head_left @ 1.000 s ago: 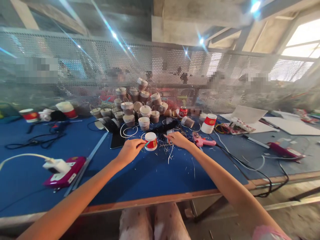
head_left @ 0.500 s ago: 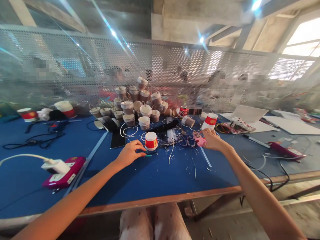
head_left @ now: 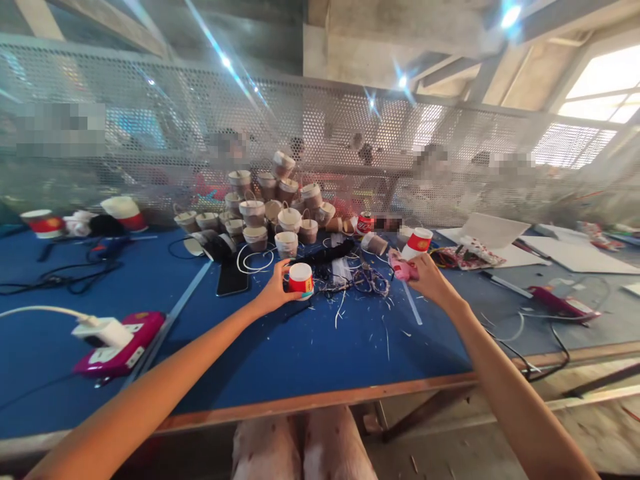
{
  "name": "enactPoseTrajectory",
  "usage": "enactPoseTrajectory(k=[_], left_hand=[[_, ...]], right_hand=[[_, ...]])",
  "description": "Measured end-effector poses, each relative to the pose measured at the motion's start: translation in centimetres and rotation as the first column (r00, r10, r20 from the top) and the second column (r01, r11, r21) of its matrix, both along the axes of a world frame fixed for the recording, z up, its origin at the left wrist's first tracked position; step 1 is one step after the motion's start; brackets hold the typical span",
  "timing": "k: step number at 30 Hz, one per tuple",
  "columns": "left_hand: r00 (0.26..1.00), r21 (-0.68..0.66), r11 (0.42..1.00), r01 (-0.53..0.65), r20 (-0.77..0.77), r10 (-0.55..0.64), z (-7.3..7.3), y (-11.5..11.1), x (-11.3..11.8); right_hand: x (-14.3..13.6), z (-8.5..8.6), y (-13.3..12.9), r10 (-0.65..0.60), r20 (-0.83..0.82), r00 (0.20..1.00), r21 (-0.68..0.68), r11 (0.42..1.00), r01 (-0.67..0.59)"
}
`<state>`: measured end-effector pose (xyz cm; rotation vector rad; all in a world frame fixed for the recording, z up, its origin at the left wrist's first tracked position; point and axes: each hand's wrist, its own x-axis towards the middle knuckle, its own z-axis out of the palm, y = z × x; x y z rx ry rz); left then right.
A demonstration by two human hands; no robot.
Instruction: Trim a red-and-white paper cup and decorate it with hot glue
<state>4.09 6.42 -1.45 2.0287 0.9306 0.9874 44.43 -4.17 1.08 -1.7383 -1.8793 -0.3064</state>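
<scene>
My left hand (head_left: 277, 291) grips a small red and white paper cup (head_left: 301, 283) from its left side, thumb in front and fingers behind. The cup is upright, over the blue tabletop. Farther right, my right hand (head_left: 429, 275) is closed on a small pink object (head_left: 401, 265) whose kind I cannot make out. A second red and white paper cup (head_left: 419, 243) stands just beyond the right hand. Between the hands lie tangled dark cords (head_left: 369, 283) and white string scraps (head_left: 340, 312). Behind the left cup, small brown and white buckets with loop handles (head_left: 287, 244) are piled up.
A magenta power strip (head_left: 123, 347) with a white plug sits at left, near a phone (head_left: 233, 282). A red drink can (head_left: 365, 223) stands by the perforated metal partition (head_left: 345, 120). White sheets (head_left: 580, 252) and another magenta power strip (head_left: 565, 303) lie at right.
My left hand has moved from beside the paper cup to a grip on it. My right hand has closed on the pink object and lifted it slightly.
</scene>
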Motion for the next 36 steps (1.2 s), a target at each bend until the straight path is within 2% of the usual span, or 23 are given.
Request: enactPoseTrajectory(k=[4,5,6,8,10,12,14,16,18,21,25,36], left_hand=[[1.0,-0.086,0.996,0.016,0.001,-0.016,0.2,-0.2,0.3],[0.999,-0.089,0.996,0.015,0.03,-0.013,0.3,-0.3,0.4],[0.998,-0.093,0.995,0.019,0.068,-0.013,0.3,-0.4,0.6],[0.986,-0.118,0.992,0.041,0.165,-0.021,0.4,-0.4,1.0],[0.964,-0.173,0.982,0.081,0.265,-0.033,0.4,-0.4,1.5],[0.935,-0.243,0.96,0.139,0.351,-0.046,0.5,-0.5,1.8],[0.911,-0.302,0.936,0.184,0.409,-0.048,0.6,-0.5,1.8],[0.891,-0.341,0.919,0.201,0.453,-0.027,0.6,-0.5,1.5],[0.868,-0.367,0.906,0.21,0.496,0.0,0.5,-0.4,1.3],[0.851,-0.403,0.887,0.225,0.525,0.023,0.2,-0.6,1.1],[0.879,-0.431,0.874,0.225,0.478,0.01,-0.1,-1.2,1.4],[0.917,-0.406,0.882,0.239,0.393,-0.068,0.5,-2.0,1.7]], right_hand=[[-2.1,2.5,-0.3,0.1,-0.204,0.974,0.2,0.978,-0.058],[-3.0,3.0,-0.3,0.111,-0.315,0.943,0.208,0.977,-0.045],[-4.1,3.5,-0.2,0.124,-0.461,0.879,0.165,0.985,-0.052],[-6.3,4.3,0.2,0.141,-0.768,0.624,0.036,0.984,-0.177],[-8.7,4.8,0.6,0.16,-0.926,0.341,0.053,0.952,-0.301],[-11.0,5.1,1.1,0.18,-0.969,0.172,0.094,0.905,-0.414],[-12.9,5.0,1.7,0.207,-0.976,0.064,0.152,0.864,-0.48],[-14.5,4.4,2.3,0.213,-0.976,0.048,0.164,0.858,-0.486],[-15.6,3.5,2.7,0.224,-0.972,0.07,0.167,0.871,-0.462],[-16.7,2.0,2.6,0.209,-0.968,0.138,0.119,0.869,-0.481],[-17.3,0.6,1.5,0.13,-0.964,0.233,-0.006,0.862,-0.507],[-18.8,0.5,1.0,0.04,-0.977,0.209,-0.068,0.871,-0.486]])
